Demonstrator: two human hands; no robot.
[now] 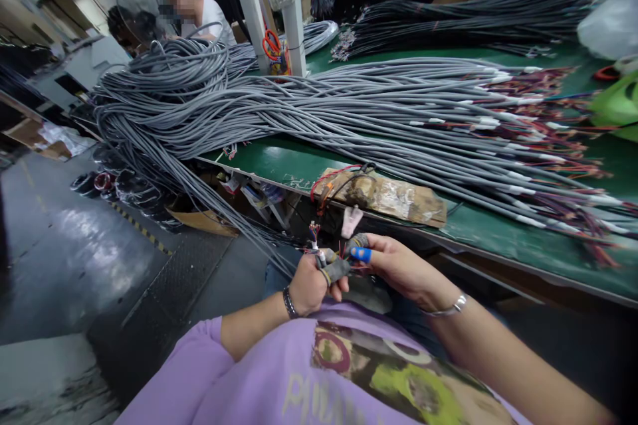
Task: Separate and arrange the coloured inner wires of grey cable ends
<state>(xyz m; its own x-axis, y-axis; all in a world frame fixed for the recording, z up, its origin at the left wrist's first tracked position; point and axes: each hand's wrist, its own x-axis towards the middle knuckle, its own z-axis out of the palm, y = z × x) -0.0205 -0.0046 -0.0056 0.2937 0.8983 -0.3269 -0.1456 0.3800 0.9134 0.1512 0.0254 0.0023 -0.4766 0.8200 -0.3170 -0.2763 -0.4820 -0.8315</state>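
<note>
Close to my body, below the bench edge, both hands meet around the end of a grey cable. My left hand [310,284], with grey finger covers, is closed on the cable, whose white-wrapped end [319,254] and small coloured wires [314,231] stick up past the fingers. Fingers of my right hand [393,263] pinch together at thin reddish wires [341,249]; a blue wrap and grey covers sit on those fingertips. Just beyond them, a wooden board [383,196] lies at the bench edge, with a pale pink clip-like piece [351,220] hanging off it.
A large bundle of grey cables [279,103] spreads across the green bench [272,163], with bared coloured ends at right. Black cables [448,20] lie behind. Orange-handled scissors [272,45] hang by a white post [294,33]. A co-worker [214,16] sits at the far left.
</note>
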